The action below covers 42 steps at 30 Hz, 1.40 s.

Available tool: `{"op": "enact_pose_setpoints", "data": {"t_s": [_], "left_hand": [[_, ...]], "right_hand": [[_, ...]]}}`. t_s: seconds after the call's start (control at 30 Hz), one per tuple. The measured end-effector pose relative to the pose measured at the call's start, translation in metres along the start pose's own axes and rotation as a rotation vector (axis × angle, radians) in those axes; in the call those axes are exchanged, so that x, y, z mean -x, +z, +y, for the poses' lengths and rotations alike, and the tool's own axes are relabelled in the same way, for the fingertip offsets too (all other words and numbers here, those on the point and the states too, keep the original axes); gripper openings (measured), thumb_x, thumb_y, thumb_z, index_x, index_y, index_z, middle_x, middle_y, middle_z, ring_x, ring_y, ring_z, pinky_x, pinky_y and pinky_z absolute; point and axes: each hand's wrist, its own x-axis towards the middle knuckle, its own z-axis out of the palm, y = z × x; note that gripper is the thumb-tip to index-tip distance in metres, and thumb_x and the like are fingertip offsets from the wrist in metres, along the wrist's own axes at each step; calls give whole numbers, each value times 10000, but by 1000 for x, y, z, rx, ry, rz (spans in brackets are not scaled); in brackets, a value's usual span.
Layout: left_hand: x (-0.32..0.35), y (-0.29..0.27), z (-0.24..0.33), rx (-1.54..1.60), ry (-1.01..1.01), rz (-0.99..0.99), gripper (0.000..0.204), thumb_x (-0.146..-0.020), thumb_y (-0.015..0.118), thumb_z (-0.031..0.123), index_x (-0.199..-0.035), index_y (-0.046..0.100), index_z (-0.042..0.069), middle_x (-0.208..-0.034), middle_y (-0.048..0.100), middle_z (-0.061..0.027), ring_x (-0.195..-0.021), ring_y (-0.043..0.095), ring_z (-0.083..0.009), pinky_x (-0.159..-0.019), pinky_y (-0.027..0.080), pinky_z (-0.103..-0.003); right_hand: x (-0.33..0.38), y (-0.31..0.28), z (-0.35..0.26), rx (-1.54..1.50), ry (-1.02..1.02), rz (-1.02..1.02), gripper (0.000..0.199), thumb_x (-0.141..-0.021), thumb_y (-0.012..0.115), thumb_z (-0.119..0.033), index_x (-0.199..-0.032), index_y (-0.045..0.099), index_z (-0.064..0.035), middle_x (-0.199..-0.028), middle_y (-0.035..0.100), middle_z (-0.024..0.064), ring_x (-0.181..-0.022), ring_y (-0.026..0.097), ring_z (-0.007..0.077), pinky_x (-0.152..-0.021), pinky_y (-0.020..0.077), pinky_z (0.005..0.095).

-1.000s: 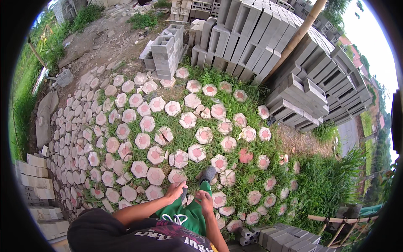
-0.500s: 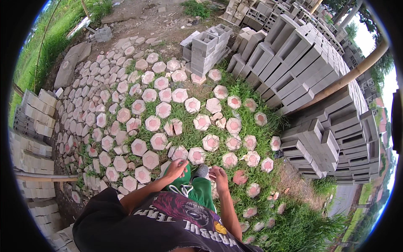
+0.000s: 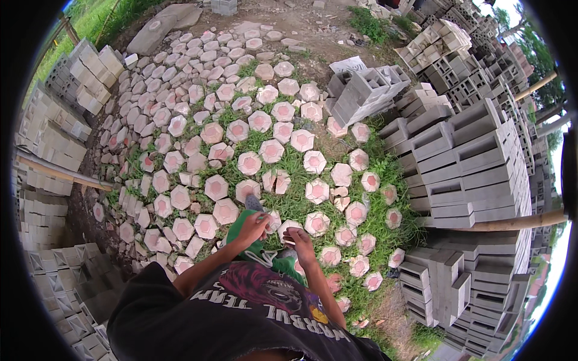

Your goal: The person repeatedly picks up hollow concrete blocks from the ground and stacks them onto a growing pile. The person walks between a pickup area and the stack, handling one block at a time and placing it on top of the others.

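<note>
My left hand (image 3: 256, 227) is held in front of my body, over the green shorts (image 3: 242, 224), its fingers curled together. No object shows in it. To its right is my right hand (image 3: 298, 241), its fingers bent loosely and a little apart, with nothing visible between them. The two hands do not touch each other. Below them one grey shoe (image 3: 253, 203) rests among hexagonal concrete pavers (image 3: 248, 163) with pinkish centres, set in grass. Neither hand touches a block or a paver.
Grey hollow blocks (image 3: 481, 150) are stacked along the right, with a bamboo pole (image 3: 518, 221) across them. A smaller block stack (image 3: 361, 96) stands ahead. Pale block stacks (image 3: 45, 138) and another pole (image 3: 60, 173) line the left. A broken paver (image 3: 276, 181) lies in the grass.
The view has turned and moved forward, so the small block stack sits further right. One shoe now shows ahead of my left hand. Both hands stay before my body.
</note>
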Motion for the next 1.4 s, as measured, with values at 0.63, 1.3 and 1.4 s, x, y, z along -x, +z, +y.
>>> {"op": "enact_pose_setpoints", "data": {"t_s": [0.63,1.3,1.4], "left_hand": [[-138,-168,127,427,118,553,232,-947,541,235,-965,651,32,-513,405,69,-422,325,-13,-390,223,-211],[-388,-164,300,506,178,776,236,-947,548,249,-1001,650,44,-531,373,78,-420,268,-17,-389,202,-215],[-403,-157,319,451,112,760,226,-944,550,245,-983,650,45,-541,384,73,-419,274,-18,-386,206,-214]], "right_hand": [[-229,111,-187,236,100,-136,235,-953,533,-312,-1041,587,-100,-1007,636,33,-945,598,146,-802,476,311],[-495,108,-425,283,0,-226,284,-949,532,-315,-1074,583,-65,-1032,647,65,-951,604,163,-832,472,318],[-508,98,-437,284,58,-182,296,-955,518,-291,-1105,565,-40,-1057,636,90,-963,601,182,-831,484,332]]}}
